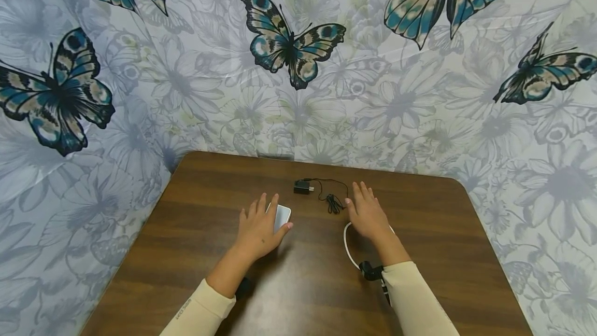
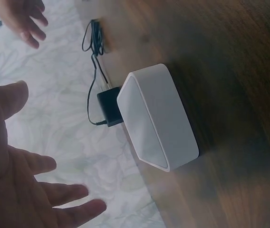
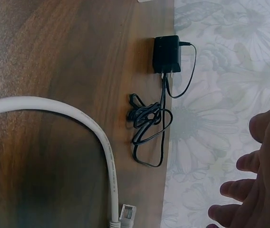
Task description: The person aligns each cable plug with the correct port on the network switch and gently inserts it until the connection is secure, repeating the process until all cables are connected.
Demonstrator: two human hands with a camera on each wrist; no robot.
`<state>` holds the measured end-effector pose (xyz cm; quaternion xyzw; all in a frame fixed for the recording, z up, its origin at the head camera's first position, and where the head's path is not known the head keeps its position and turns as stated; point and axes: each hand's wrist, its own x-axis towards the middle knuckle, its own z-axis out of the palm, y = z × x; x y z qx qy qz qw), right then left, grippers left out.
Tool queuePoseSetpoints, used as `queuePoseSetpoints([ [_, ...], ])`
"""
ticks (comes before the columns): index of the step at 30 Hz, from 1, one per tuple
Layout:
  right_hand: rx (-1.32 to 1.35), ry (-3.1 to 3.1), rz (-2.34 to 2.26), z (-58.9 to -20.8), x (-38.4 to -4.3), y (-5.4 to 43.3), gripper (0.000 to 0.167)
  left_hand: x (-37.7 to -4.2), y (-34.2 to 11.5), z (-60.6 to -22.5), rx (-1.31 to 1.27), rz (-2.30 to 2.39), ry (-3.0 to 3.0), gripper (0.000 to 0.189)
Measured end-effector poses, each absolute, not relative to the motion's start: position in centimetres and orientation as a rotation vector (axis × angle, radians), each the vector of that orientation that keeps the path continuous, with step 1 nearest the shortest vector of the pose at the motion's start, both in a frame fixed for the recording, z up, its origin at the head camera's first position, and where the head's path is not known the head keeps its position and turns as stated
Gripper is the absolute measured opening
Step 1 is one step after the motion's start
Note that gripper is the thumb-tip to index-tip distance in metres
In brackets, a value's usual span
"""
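Note:
My left hand (image 1: 259, 232), fingers spread, is over the left part of the table beside a small white box (image 1: 282, 216), partly hiding it in the head view. In the left wrist view the white box (image 2: 170, 118) stands with rounded edges and a smooth, paler face, and the fingers are apart from it. My right hand (image 1: 368, 215) hovers with fingers extended and nothing in its grasp, above a white network cable (image 1: 347, 247). The right wrist view shows that cable's curve and its clear plug (image 3: 128, 214). Between the hands, further back, lies a black power adapter (image 1: 302, 186).
The adapter's thin black cord (image 1: 333, 204) is bundled near the right fingertips. Dark wrist gear (image 1: 370, 271) sits by the right sleeve. The brown wooden table (image 1: 308, 299) backs against a hanging cloth (image 1: 210, 92) printed with butterflies and flowers.

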<state>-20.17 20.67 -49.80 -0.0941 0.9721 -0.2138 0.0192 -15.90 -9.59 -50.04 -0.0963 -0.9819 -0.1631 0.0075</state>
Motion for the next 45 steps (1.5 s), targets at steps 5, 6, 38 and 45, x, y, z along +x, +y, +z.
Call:
queuePoseSetpoints([
  [5, -0.247, 3.009, -0.665, -50.5, -20.3, 20.5, 0.059, -15.8, -9.6, -50.0, -0.304, -0.55, -3.087, 0.088],
  [6, -0.244, 3.013, -0.665, -50.7, -20.3, 20.5, 0.057, -15.8, -9.5, -50.1, -0.304, -0.555, -3.089, 0.088],
  [38, -0.234, 2.958, -0.707, -53.7, -21.2, 19.8, 0.054, -15.4, -9.6, -51.9, -0.263, -0.624, -3.068, 0.087],
  [45, -0.236, 2.97, -0.721, -53.7, -21.4, 19.6, 0.054, -15.8, -9.5, -52.2, -0.269, -0.621, -3.067, 0.083],
])
